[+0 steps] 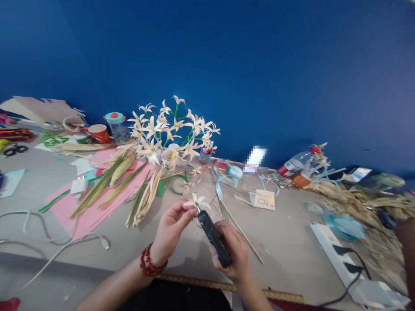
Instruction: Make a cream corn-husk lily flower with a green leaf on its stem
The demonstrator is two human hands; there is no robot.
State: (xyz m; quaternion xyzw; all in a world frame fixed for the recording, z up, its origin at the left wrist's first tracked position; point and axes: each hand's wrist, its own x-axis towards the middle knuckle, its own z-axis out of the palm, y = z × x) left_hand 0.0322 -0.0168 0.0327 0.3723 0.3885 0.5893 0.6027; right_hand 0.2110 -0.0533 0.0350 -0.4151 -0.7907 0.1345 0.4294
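Pinched between the fingers of my left hand [173, 226] is a small cream flower [198, 201] with narrow pointed petals. Around the body of a black glue gun [214, 237] my right hand [234, 249] is closed. The gun's metal tip meets or nearly meets the flower's underside; exact contact is hard to see. Beyond my hands stands a cluster of similar cream flowers [152, 127] on green stems. A few loose flowers [187, 186] lie on the table just past my left hand.
Corn husks [149, 196] and pink paper [65, 209] lie left, near a white cable [55, 255]. A thin stick [243, 233] and blue ribbon [235, 172] are ahead. At right are a power strip [337, 252], a plastic bottle [295, 165], more husks and part of another person's arm [407, 246].
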